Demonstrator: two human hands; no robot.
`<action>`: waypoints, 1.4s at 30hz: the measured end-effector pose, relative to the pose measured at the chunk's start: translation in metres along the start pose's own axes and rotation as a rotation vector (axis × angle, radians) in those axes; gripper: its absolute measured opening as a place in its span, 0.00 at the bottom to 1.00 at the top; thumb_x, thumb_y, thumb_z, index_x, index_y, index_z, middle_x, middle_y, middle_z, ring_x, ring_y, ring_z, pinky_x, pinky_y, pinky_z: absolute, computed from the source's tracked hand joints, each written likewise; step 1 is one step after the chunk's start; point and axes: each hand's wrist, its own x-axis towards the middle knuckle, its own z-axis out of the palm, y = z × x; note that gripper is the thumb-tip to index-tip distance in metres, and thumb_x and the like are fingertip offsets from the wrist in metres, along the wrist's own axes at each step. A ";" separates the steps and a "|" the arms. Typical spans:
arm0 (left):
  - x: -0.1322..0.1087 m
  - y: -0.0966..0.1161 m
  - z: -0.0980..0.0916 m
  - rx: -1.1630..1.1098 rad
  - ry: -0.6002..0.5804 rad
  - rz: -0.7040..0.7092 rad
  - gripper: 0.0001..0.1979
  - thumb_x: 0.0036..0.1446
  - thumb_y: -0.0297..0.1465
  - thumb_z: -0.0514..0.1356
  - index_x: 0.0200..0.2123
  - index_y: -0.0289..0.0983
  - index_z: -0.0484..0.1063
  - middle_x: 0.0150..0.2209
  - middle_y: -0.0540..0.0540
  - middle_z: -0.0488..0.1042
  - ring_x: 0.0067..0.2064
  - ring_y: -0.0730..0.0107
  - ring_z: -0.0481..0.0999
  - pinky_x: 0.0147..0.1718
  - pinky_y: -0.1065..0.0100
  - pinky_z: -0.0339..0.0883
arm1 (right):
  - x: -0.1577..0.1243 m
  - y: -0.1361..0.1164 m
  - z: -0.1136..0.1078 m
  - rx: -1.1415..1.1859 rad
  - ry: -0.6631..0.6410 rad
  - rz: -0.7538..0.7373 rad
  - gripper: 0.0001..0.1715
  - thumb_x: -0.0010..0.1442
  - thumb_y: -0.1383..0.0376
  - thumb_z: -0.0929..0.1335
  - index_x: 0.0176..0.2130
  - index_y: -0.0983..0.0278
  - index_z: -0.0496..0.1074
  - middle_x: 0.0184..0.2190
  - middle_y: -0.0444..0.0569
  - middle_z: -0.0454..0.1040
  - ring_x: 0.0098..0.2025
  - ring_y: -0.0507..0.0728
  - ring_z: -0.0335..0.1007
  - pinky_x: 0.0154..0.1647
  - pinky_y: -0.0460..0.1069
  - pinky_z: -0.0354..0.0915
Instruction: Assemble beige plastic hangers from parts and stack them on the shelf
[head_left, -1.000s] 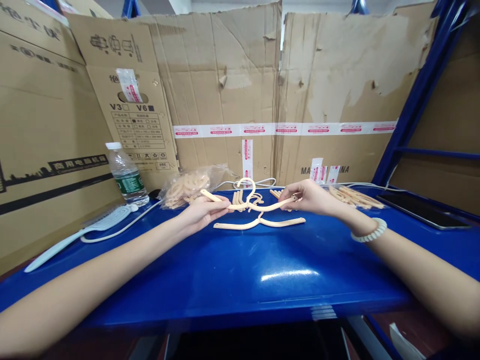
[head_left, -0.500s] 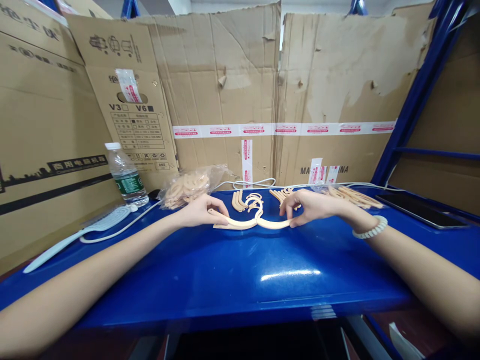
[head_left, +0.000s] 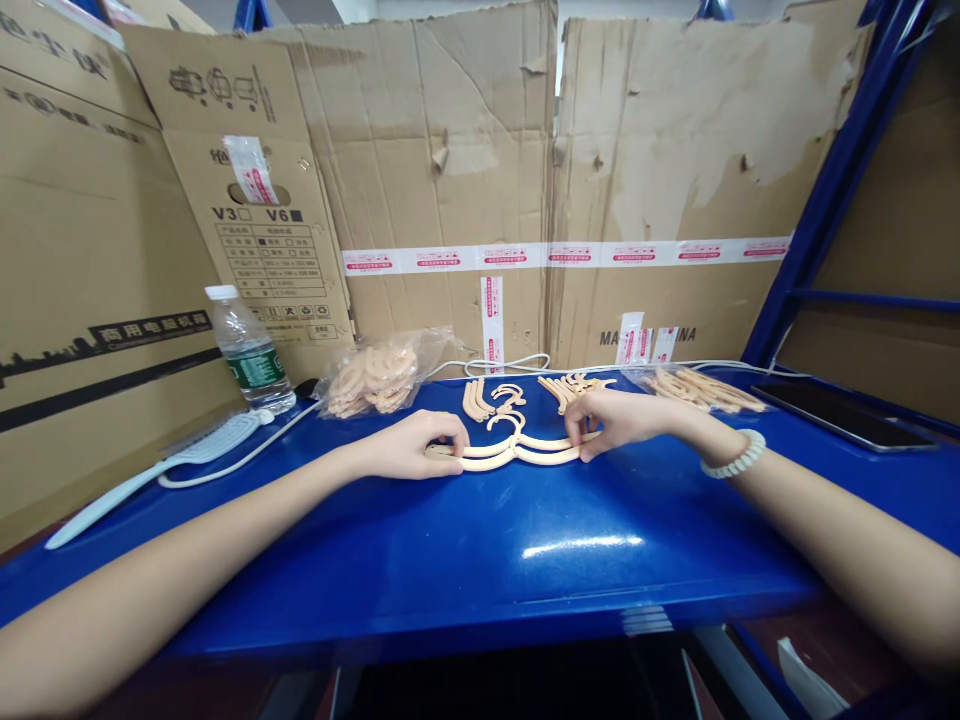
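Near the middle of the blue table lies a beige hanger-shaped piece with a hook at its centre and two curved arms on each side. My left hand has its fingers closed on the left ends of the arms. The fingers of my right hand pinch the right ends. Behind the hook sit curved beige strips and small hook parts. More beige pieces lie just behind my right hand, partly hidden by it.
A bag of beige parts, a water bottle and a pale hairbrush are at the left. Thin beige sticks and a dark phone lie right. White cable runs along the cardboard behind the blue table.
Both hands have come slightly lower with the hanger-shaped piece. Its curved arms now show as two separate rows on each side, and the hook lies lower.
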 end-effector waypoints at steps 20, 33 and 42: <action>0.001 0.001 0.005 -0.022 0.045 -0.033 0.07 0.56 0.34 0.60 0.34 0.36 0.73 0.36 0.45 0.76 0.37 0.66 0.72 0.38 0.69 0.63 | -0.001 0.002 -0.003 0.004 0.025 0.035 0.07 0.50 0.64 0.72 0.31 0.65 0.76 0.30 0.47 0.76 0.34 0.55 0.70 0.36 0.48 0.63; -0.002 -0.014 0.002 -0.119 0.037 -0.098 0.09 0.53 0.35 0.63 0.33 0.35 0.73 0.33 0.47 0.75 0.35 0.69 0.73 0.36 0.71 0.65 | -0.001 0.003 -0.003 -0.023 0.053 0.084 0.05 0.46 0.68 0.73 0.29 0.65 0.77 0.28 0.47 0.76 0.33 0.56 0.72 0.34 0.47 0.63; -0.001 -0.030 0.007 -0.258 0.020 -0.155 0.13 0.52 0.37 0.65 0.38 0.36 0.72 0.37 0.47 0.74 0.37 0.69 0.71 0.37 0.69 0.63 | -0.001 0.014 -0.004 0.082 0.032 0.133 0.17 0.46 0.63 0.73 0.38 0.67 0.76 0.31 0.49 0.78 0.34 0.58 0.74 0.35 0.48 0.67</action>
